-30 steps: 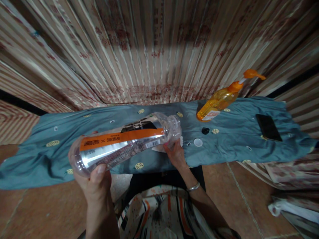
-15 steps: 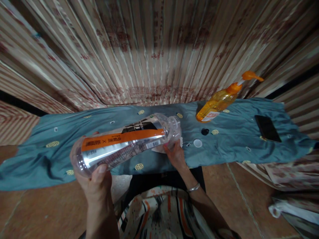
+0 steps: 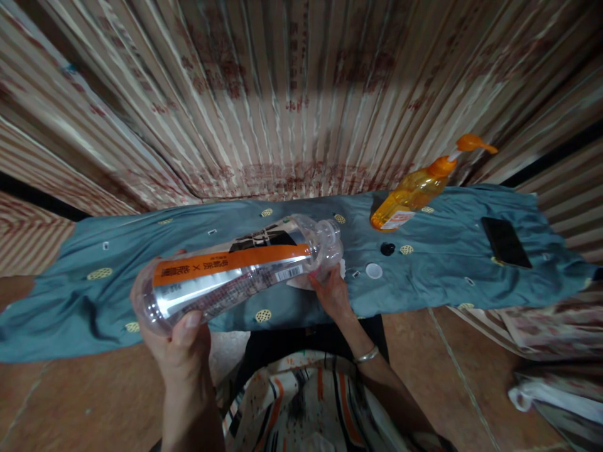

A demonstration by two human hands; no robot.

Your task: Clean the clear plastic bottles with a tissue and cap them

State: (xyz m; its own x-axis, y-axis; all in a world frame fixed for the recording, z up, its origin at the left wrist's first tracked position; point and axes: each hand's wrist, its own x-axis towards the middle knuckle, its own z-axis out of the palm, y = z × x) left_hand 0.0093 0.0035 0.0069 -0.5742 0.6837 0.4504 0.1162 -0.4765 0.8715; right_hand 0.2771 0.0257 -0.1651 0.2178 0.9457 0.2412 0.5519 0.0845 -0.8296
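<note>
A large clear plastic bottle [image 3: 235,276] with an orange, silver and black label lies tilted across the view, its uncapped-looking neck pointing right. My left hand [image 3: 179,333] is wrapped round its base end, thumb on the near side. Just under the neck, my right hand [image 3: 333,292] is closed on a small clear container [image 3: 333,254], whose shape is hard to make out against the bottle. A white piece [image 3: 301,280] lies below the bottle, partly covered by it and by my right hand. To the right are a white round cap [image 3: 374,270] and a small black cap-like piece [image 3: 387,249].
An amber pump bottle [image 3: 409,194] with an orange pump head stands at the back right. Further right a black phone [image 3: 506,242] rests on the teal patterned cloth [image 3: 164,238] covering the narrow table. Striped curtains [image 3: 282,94] hang close behind and at both sides.
The large bottle's base end has shifted very slightly left with my left hand. Both hands keep their hold, and the other things stay where they were.
</note>
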